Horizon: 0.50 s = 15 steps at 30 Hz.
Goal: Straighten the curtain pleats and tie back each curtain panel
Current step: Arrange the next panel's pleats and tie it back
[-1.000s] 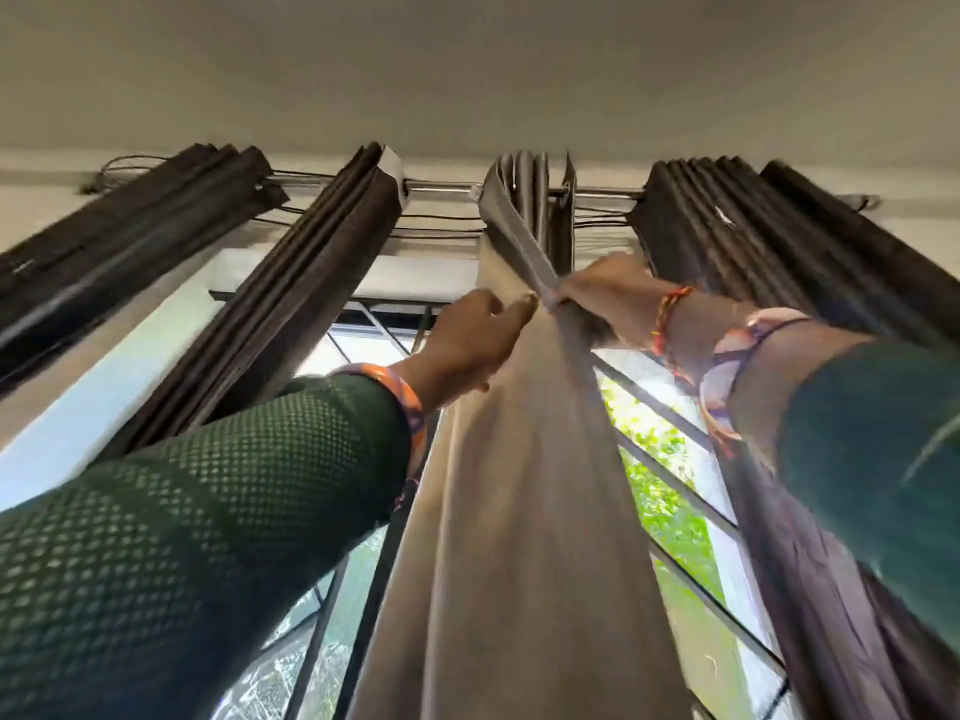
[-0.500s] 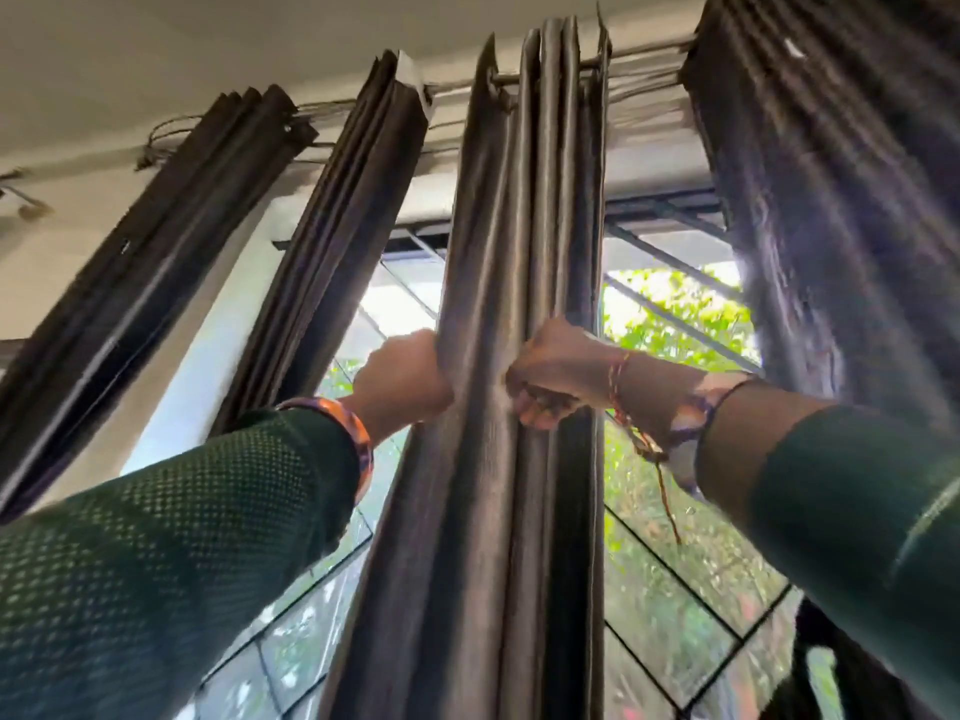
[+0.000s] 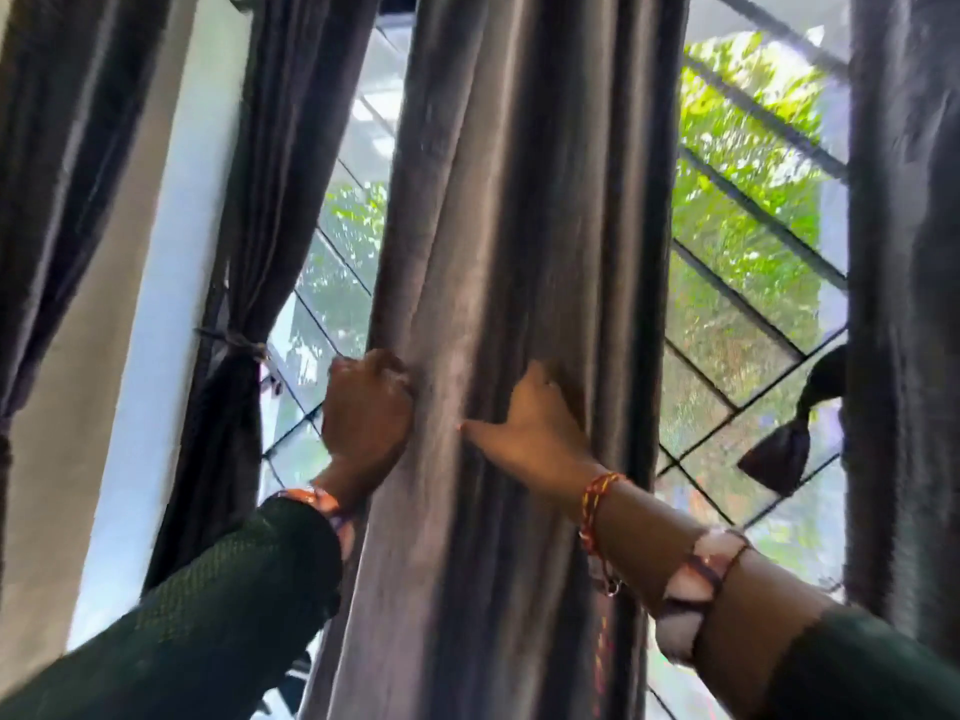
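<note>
A grey curtain panel (image 3: 519, 241) hangs in gathered pleats at the centre of the barred window (image 3: 748, 262). The left hand (image 3: 366, 413) grips the panel's left edge, fingers curled round the folds. The right hand (image 3: 530, 433) holds the pleats just to the right, thumb stretched leftward across the cloth and fingers tucked into a fold. To the left, a second panel (image 3: 244, 252) is cinched by a tie (image 3: 234, 348). At the right, another panel (image 3: 904, 304) carries a dark knotted tie-back (image 3: 795, 433). The frame is motion-blurred.
</note>
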Each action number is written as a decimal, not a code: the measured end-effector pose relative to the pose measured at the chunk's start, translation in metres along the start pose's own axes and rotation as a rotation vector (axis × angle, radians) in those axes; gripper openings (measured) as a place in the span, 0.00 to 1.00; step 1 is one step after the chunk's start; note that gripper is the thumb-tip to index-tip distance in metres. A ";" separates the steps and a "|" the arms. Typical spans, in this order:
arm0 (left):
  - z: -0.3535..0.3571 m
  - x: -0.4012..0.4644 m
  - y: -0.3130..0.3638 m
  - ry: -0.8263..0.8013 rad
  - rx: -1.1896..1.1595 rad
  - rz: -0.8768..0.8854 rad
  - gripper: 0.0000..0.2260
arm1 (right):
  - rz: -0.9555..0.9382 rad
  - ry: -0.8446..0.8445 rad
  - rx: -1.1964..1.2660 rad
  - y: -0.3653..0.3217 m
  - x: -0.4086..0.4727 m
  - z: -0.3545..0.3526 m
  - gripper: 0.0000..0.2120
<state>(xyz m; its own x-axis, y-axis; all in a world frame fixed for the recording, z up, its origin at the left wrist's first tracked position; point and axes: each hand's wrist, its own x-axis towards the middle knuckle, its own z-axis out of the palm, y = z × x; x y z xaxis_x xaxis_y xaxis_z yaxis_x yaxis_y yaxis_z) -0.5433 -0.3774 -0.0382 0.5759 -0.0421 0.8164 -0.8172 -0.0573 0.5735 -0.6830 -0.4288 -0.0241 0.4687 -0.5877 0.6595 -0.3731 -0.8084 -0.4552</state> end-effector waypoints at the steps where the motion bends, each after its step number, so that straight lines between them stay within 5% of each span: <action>1: 0.002 -0.020 -0.016 0.026 -0.039 -0.050 0.08 | 0.030 -0.037 0.030 0.006 -0.008 0.012 0.43; 9: 0.046 -0.123 -0.116 -0.260 0.137 -0.436 0.24 | 0.229 -0.020 0.147 0.066 -0.048 0.106 0.46; 12: 0.057 -0.126 -0.117 -0.424 0.175 -0.373 0.28 | 0.293 0.051 0.151 0.086 -0.058 0.122 0.32; 15: 0.066 -0.134 -0.117 -0.499 0.003 -0.345 0.22 | 0.293 0.072 0.071 0.105 -0.073 0.129 0.33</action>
<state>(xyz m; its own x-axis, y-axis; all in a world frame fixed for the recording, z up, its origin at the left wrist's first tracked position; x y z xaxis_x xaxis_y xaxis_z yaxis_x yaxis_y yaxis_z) -0.5230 -0.4307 -0.2189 0.7493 -0.4834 0.4526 -0.5818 -0.1540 0.7986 -0.6528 -0.4751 -0.1969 0.2905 -0.7942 0.5338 -0.4259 -0.6068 -0.6711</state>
